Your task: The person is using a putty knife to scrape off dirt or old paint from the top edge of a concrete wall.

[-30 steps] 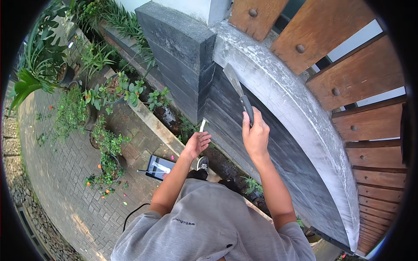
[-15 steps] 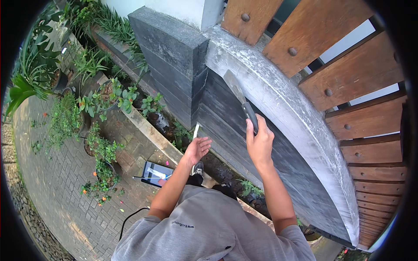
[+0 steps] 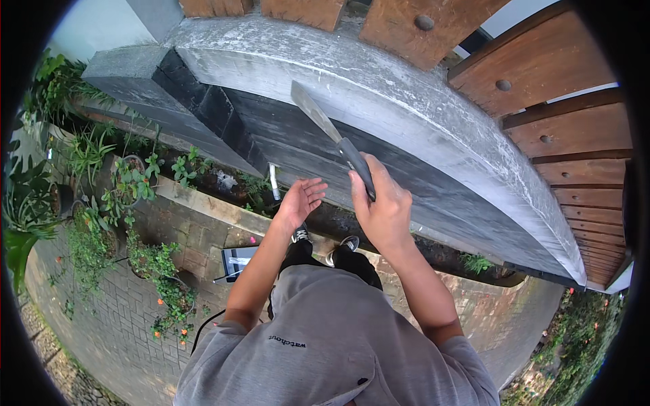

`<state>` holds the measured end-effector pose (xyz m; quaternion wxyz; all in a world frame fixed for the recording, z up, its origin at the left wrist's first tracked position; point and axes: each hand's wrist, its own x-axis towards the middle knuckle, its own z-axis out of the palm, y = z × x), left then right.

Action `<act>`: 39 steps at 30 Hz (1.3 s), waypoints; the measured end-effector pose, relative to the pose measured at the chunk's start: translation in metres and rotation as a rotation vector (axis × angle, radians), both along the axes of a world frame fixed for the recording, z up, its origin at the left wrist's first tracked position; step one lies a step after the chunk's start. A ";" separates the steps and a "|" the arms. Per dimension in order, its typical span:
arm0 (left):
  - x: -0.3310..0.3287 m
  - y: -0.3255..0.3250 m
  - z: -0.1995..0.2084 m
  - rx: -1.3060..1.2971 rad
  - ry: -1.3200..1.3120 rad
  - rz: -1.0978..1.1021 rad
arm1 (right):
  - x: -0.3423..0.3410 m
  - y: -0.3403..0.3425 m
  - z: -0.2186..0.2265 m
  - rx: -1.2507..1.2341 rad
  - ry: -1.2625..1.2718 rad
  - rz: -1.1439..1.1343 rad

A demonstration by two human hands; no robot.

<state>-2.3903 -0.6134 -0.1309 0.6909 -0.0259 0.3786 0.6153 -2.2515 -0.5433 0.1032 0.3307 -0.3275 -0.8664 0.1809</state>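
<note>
My right hand (image 3: 387, 211) is closed round the black handle of a scraper (image 3: 317, 114), a putty-knife-like tool with a long flat grey metal blade. The blade points up and to the left, its tip over the pale lower face of the curved concrete ledge (image 3: 420, 111). Whether the tip touches the ledge I cannot tell. Lower and to the left, my left hand (image 3: 301, 201) is held out with fingers stretched and nothing in it. Just left of its fingertips, a white pipe (image 3: 273, 181) juts out at the foot of the dark wall (image 3: 271, 125).
Brown wooden slats (image 3: 542, 68) stand above the ledge. A grey stone pillar (image 3: 135, 88) adjoins the wall at left. Below runs a planted gutter with a concrete kerb (image 3: 203, 206). A tablet-like device (image 3: 237, 264) lies on the paving, near potted plants (image 3: 159, 271).
My view has turned, so the pillar and wall now lie further left and more level. The scraper's blade tip has shifted left along the ledge. My left hand stays empty and outstretched.
</note>
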 end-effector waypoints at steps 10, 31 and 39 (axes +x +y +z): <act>0.090 0.016 -0.024 -0.093 -0.091 -0.047 | 0.107 0.023 -0.004 0.051 0.000 0.003; 0.281 -0.011 -0.030 -0.059 -0.097 0.112 | 0.417 0.059 -0.018 -0.122 0.096 -0.213; 0.276 -0.019 -0.120 -0.442 0.600 -0.118 | 0.412 0.088 -0.040 0.136 0.129 -0.095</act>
